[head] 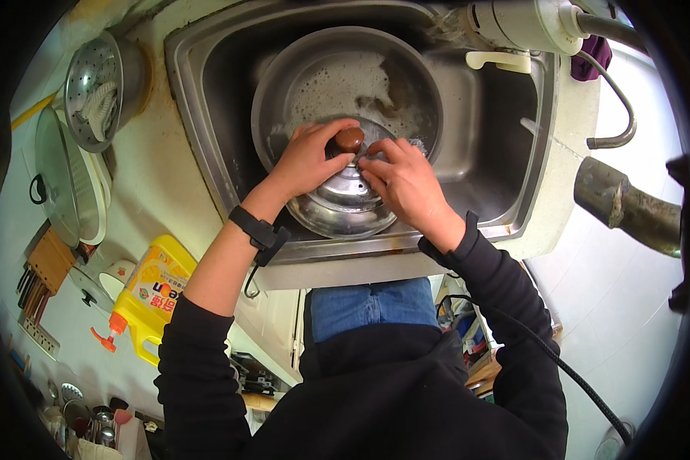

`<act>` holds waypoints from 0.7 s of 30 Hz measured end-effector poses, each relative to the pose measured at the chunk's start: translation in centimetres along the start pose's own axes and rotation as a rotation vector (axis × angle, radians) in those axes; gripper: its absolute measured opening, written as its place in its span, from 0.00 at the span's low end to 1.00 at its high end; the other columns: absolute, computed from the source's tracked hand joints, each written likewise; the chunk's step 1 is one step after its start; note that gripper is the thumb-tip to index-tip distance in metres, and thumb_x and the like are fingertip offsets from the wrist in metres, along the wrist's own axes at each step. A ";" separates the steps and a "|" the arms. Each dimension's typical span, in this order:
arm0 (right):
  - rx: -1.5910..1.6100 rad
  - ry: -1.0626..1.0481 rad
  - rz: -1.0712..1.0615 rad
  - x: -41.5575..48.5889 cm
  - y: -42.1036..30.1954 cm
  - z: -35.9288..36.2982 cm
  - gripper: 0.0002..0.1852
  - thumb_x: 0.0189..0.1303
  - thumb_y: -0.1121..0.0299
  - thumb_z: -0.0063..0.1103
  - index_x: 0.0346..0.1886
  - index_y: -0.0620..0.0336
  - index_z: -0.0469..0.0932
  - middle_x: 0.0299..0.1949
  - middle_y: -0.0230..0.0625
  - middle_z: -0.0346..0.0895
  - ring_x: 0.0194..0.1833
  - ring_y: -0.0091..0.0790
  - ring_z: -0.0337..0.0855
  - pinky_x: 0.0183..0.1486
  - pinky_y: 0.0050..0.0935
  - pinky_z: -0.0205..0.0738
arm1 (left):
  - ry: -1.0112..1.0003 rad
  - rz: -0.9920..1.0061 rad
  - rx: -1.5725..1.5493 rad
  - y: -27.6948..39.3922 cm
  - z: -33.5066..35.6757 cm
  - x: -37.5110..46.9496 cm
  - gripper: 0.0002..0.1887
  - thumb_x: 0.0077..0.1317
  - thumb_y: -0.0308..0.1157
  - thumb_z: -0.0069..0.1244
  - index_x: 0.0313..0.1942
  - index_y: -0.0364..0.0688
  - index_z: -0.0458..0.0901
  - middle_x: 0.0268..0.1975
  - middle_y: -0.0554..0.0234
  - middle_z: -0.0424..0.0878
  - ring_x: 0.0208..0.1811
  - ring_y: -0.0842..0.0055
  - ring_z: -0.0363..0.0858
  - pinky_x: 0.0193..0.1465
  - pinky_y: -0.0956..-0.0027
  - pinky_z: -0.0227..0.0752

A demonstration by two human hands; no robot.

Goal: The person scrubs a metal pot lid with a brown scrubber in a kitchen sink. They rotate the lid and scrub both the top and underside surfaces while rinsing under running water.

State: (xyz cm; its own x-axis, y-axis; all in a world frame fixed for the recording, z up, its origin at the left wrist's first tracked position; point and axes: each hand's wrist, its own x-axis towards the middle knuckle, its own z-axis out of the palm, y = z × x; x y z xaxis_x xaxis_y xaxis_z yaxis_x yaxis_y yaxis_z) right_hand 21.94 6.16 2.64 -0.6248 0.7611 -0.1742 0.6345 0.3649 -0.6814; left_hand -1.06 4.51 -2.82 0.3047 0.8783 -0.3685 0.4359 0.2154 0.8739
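A domed stainless steel pot lid (345, 221) with a brown knob (349, 139) leans tilted in a large metal basin (260, 103) of sudsy water. My left hand (307, 158) grips the lid around its knob, thumb and fingers on either side. Pressed to the lid beside the knob, my right hand (405, 178) holds a scrubber that looks like steel wool (418, 145); most of it is hidden under the fingers. The basin stands inside a stainless steel sink (483, 121).
Over the sink's right back corner sits a white faucet unit (523, 26) with a curved spout (627, 123). A metal pipe (627, 204) juts in at right. Left on the counter are a steel colander (95, 92), a glass lid (57, 172), a yellow detergent bottle (161, 276) and a knife block (52, 253).
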 end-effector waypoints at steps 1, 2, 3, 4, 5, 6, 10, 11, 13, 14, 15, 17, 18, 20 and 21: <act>-0.030 0.013 0.025 0.1 0.2 0.1 0.10 0.60 0.70 0.71 0.45 0.56 0.89 0.47 0.33 0.81 0.49 0.43 0.78 0.54 0.44 0.75 | 0.006 -0.002 -0.016 0.0 0.1 -0.1 0.29 0.66 0.37 0.65 0.68 0.53 0.80 0.59 0.54 0.88 0.63 0.54 0.81 0.75 0.52 0.63; -0.064 0.039 0.089 0.2 0.4 0.2 0.10 0.63 0.70 0.71 0.47 0.59 0.89 0.47 0.34 0.84 0.48 0.47 0.80 0.54 0.44 0.76 | 0.012 0.009 0.011 0.0 0.1 -0.1 0.29 0.66 0.37 0.65 0.68 0.53 0.79 0.59 0.54 0.88 0.63 0.54 0.81 0.75 0.52 0.63; -0.026 -0.009 0.073 0.3 0.5 0.3 0.10 0.63 0.71 0.71 0.47 0.59 0.89 0.47 0.34 0.84 0.47 0.47 0.80 0.53 0.44 0.76 | 0.020 0.020 0.039 0.0 0.2 -0.1 0.29 0.66 0.37 0.65 0.68 0.53 0.79 0.59 0.54 0.88 0.63 0.54 0.81 0.74 0.53 0.63; 0.008 -0.021 0.082 0.5 0.6 0.3 0.10 0.63 0.71 0.70 0.47 0.59 0.89 0.46 0.34 0.85 0.47 0.47 0.80 0.52 0.44 0.77 | 0.037 0.052 0.073 0.1 0.3 -0.1 0.29 0.66 0.37 0.65 0.68 0.54 0.79 0.59 0.55 0.88 0.63 0.54 0.81 0.74 0.53 0.63; 0.041 -0.066 0.111 0.7 0.6 0.4 0.10 0.63 0.72 0.70 0.47 0.59 0.89 0.45 0.34 0.85 0.47 0.47 0.80 0.52 0.44 0.77 | 0.040 0.033 0.062 0.1 0.3 -0.1 0.29 0.66 0.37 0.65 0.68 0.54 0.79 0.59 0.55 0.88 0.63 0.54 0.82 0.74 0.53 0.63; 0.139 -0.097 0.104 0.9 0.5 0.5 0.06 0.63 0.74 0.69 0.42 0.60 0.88 0.44 0.38 0.84 0.47 0.49 0.80 0.51 0.45 0.76 | 0.047 0.030 0.051 0.2 0.3 -0.3 0.29 0.66 0.37 0.65 0.68 0.54 0.79 0.58 0.55 0.89 0.62 0.55 0.82 0.74 0.53 0.63; 0.159 0.139 0.160 1.9 0.4 1.2 0.03 0.62 0.76 0.68 0.35 0.64 0.83 0.40 0.45 0.81 0.47 0.55 0.80 0.50 0.47 0.76 | 0.066 0.015 0.079 0.5 0.5 -0.6 0.29 0.67 0.37 0.64 0.68 0.54 0.79 0.58 0.55 0.90 0.62 0.55 0.83 0.74 0.53 0.63; 0.179 0.046 0.193 2.1 0.5 1.3 0.03 0.62 0.76 0.68 0.36 0.64 0.84 0.40 0.45 0.81 0.47 0.55 0.81 0.50 0.47 0.76 | 0.066 -0.003 0.076 0.6 0.5 -0.8 0.29 0.67 0.37 0.64 0.68 0.54 0.78 0.58 0.55 0.90 0.61 0.55 0.83 0.74 0.53 0.63; 0.228 -0.002 0.239 2.4 0.8 1.6 0.03 0.61 0.76 0.68 0.37 0.65 0.84 0.40 0.45 0.81 0.46 0.55 0.81 0.50 0.47 0.76 | 0.087 0.021 0.072 0.6 0.5 -0.9 0.29 0.67 0.37 0.63 0.69 0.54 0.78 0.58 0.54 0.90 0.61 0.55 0.83 0.74 0.52 0.63; 0.242 -0.022 0.234 2.6 1.0 1.6 0.04 0.61 0.76 0.68 0.37 0.65 0.84 0.40 0.46 0.81 0.46 0.56 0.82 0.50 0.47 0.76 | 0.079 0.007 0.056 0.6 0.5 -0.9 0.29 0.67 0.37 0.63 0.69 0.54 0.78 0.58 0.54 0.90 0.62 0.55 0.83 0.75 0.52 0.62; 0.252 -0.036 0.236 2.6 1.2 1.7 0.04 0.61 0.76 0.68 0.37 0.65 0.84 0.40 0.47 0.81 0.46 0.56 0.82 0.49 0.46 0.77 | 0.082 0.008 0.040 0.5 0.4 -0.9 0.29 0.67 0.37 0.63 0.69 0.54 0.78 0.58 0.54 0.90 0.62 0.55 0.83 0.76 0.51 0.61; 0.282 -0.082 0.216 2.9 1.4 1.6 0.04 0.60 0.76 0.68 0.37 0.66 0.83 0.41 0.48 0.82 0.46 0.57 0.83 0.49 0.45 0.77 | 0.077 0.005 0.029 0.6 0.6 -1.0 0.29 0.68 0.37 0.63 0.69 0.54 0.78 0.58 0.54 0.90 0.62 0.55 0.83 0.78 0.50 0.59; 0.281 -0.081 0.239 3.1 1.5 1.4 0.05 0.60 0.77 0.68 0.38 0.66 0.83 0.41 0.49 0.83 0.45 0.58 0.84 0.49 0.44 0.78 | 0.082 0.005 0.039 0.5 0.5 -0.9 0.29 0.68 0.37 0.63 0.69 0.54 0.78 0.58 0.54 0.90 0.63 0.55 0.84 0.79 0.50 0.58; 0.238 -0.038 0.287 3.3 1.3 1.3 0.05 0.59 0.77 0.68 0.39 0.65 0.83 0.42 0.50 0.83 0.45 0.58 0.85 0.48 0.45 0.78 | 0.080 0.005 0.058 0.5 0.6 -0.9 0.29 0.68 0.37 0.63 0.69 0.54 0.77 0.58 0.54 0.90 0.63 0.55 0.84 0.80 0.49 0.57; 0.210 0.020 0.301 3.4 1.1 1.1 0.06 0.59 0.77 0.68 0.39 0.65 0.83 0.42 0.50 0.84 0.45 0.58 0.85 0.48 0.45 0.78 | 0.077 0.008 0.071 0.5 0.7 -0.8 0.29 0.68 0.37 0.63 0.69 0.54 0.77 0.58 0.54 0.90 0.63 0.56 0.84 0.81 0.48 0.56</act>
State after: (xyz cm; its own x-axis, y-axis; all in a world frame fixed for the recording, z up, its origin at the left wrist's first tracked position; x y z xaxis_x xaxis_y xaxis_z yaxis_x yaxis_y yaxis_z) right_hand 20.01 8.55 0.46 -0.4140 0.8288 -0.3765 0.6799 0.0066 -0.7332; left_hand -0.53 3.61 -2.29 0.2435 0.9109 -0.3331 0.4936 0.1793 0.8510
